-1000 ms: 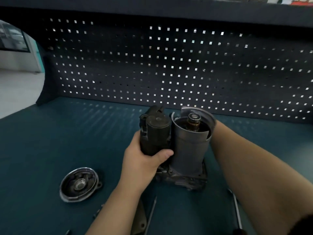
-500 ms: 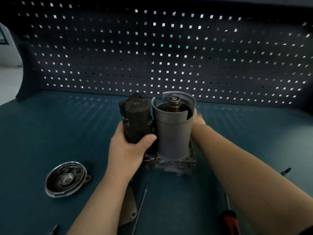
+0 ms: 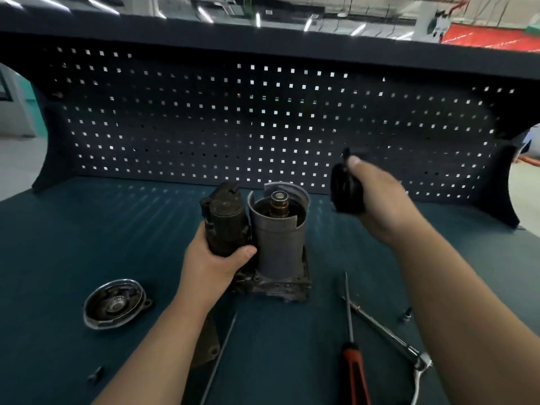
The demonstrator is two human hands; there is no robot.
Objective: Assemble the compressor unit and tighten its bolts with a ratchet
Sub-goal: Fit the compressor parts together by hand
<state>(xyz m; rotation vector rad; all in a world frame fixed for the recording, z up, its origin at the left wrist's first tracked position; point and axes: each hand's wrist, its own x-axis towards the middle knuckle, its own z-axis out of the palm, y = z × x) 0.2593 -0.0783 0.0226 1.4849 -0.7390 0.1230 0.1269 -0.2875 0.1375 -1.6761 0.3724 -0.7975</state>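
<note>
mid-assembly, the left hand (image 3: 213, 266) clamps fingers round the dark cylinder (image 3: 225, 220) of the compressor unit (image 3: 277, 244) standing at the centre of the bench (image 3: 87, 244), while the right hand (image 3: 382, 206), fingers curled on a blurred black part (image 3: 346, 194) at right, likely must seat it squarely next.

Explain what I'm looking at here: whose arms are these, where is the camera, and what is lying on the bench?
There is no machine here. A person works with bare hands, and the single camera sits on their head, looking forward and down over a teal bench backed by a pegboard. The left hand grips the compressor unit by its dark cylinder; the unit stands upright, with a grey sleeve beside the cylinder. The right hand holds a blurred dark part raised to the unit's right. Lying on the bench are a round cover at left, an orange-handled screwdriver, what looks like a ratchet, a thin rod and small bolts.
</note>
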